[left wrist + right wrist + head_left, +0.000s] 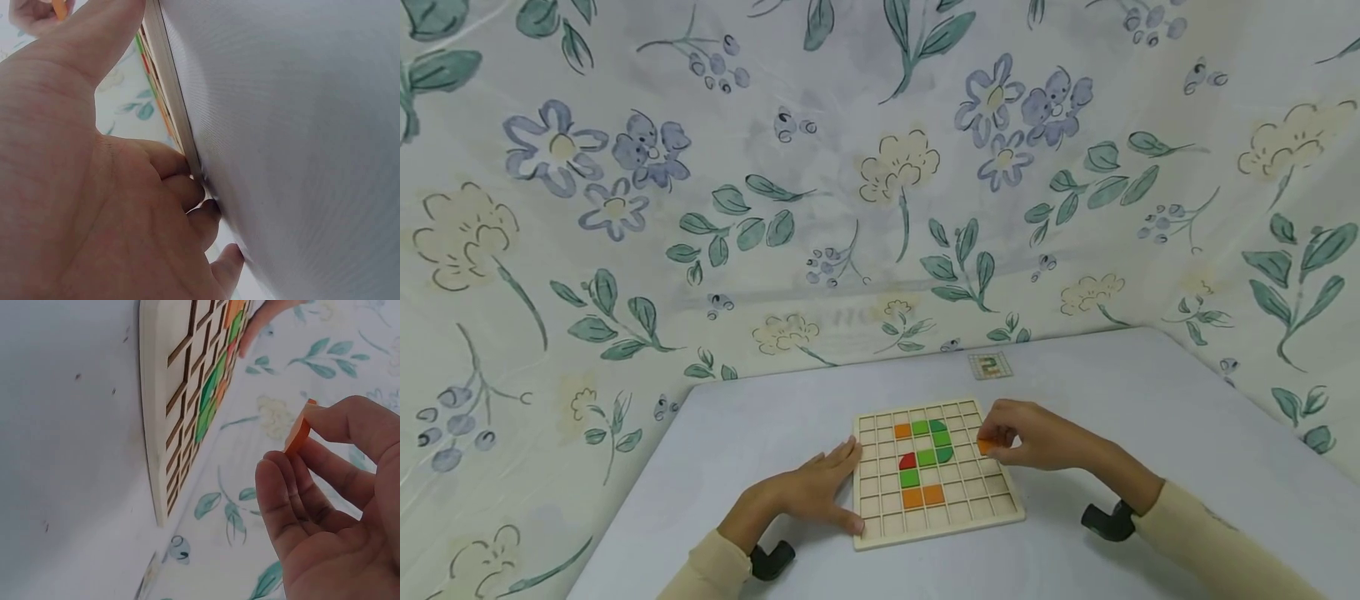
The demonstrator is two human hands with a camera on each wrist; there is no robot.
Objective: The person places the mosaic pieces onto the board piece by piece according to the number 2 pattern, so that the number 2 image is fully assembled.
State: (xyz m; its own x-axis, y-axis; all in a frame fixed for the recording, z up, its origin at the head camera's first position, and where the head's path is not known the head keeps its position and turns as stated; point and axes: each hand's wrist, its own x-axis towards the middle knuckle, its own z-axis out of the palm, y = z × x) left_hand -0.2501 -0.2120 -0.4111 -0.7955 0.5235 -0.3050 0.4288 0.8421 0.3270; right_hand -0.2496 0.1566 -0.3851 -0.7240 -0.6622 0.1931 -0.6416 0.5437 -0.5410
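A square wooden grid board (pixel 970 508) lies on the table, with several orange, green and red tiles set in its cells. Along its left edge rests my left hand (pixel 808 492), thumb and fingers spread; the left wrist view shows the fingertips touching the board's side (pixel 178 106). My right hand (pixel 1037 435) hovers at the board's right edge, pinching an orange tile (pixel 299 430) between thumb and fingers. In the right wrist view that tile is apart from the board. A red tile (pixel 907 461) with a rounded corner sits near the middle, beside a green tile (pixel 927 457).
Behind the board, a small card (pixel 990 366) with a coloured grid pattern lies on the white table (pixel 760 433). A floral cloth (pixel 850 208) hangs at the back and sides. Black bands with a curved part (pixel 1108 521) are on both wrists.
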